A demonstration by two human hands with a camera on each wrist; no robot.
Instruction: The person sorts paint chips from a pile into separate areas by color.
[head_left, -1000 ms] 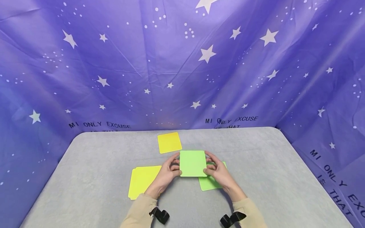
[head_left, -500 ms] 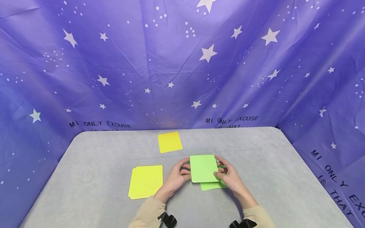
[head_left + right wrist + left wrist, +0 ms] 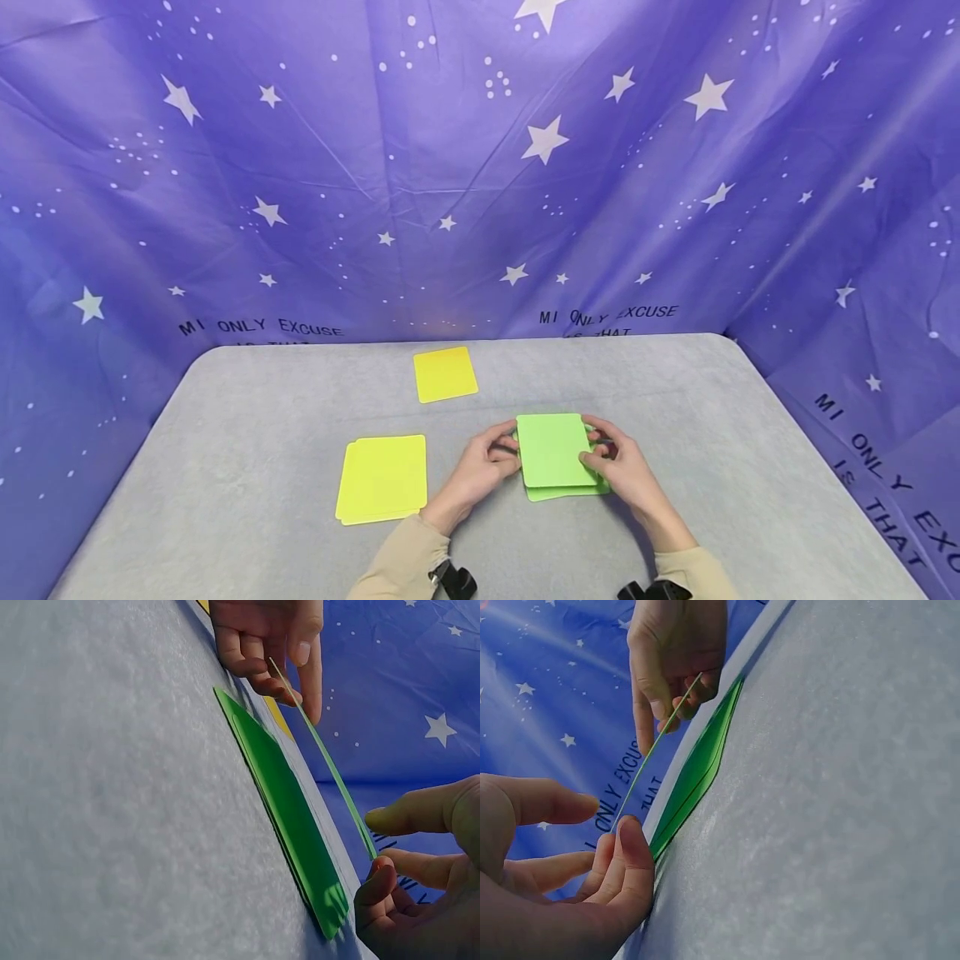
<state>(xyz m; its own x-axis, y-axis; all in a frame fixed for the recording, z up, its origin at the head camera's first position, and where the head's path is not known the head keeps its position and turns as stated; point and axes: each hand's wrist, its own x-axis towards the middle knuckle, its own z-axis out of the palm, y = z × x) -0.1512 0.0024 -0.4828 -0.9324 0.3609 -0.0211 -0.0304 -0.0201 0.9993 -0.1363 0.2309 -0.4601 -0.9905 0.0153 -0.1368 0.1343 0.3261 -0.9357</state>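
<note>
Between both hands is a square green card (image 3: 555, 450) with rounded corners, raised above more green cards on the table. The left hand (image 3: 480, 467) has its bent fingers and thumb at the card's left edge. The right hand (image 3: 626, 475) pinches the right edge, its thumb on top. In the left wrist view the held card (image 3: 654, 746) shows as a thin slanted line running between the hands. The lower green cards (image 3: 281, 810) lie flat on the table in the right wrist view, their edges slightly out of line. From the head they are mostly covered.
A yellow pile (image 3: 382, 479) of square cards lies left of the hands, its edges uneven. One darker yellow card (image 3: 446, 375) lies near the far edge of the grey table (image 3: 247, 450). A purple star-printed cloth (image 3: 465, 183) hangs behind and at the sides.
Both hands have carried the green card rightward and toward the person, so it now overlaps the lower green cards. The left thumb has slid off the card's top face to its edge.
</note>
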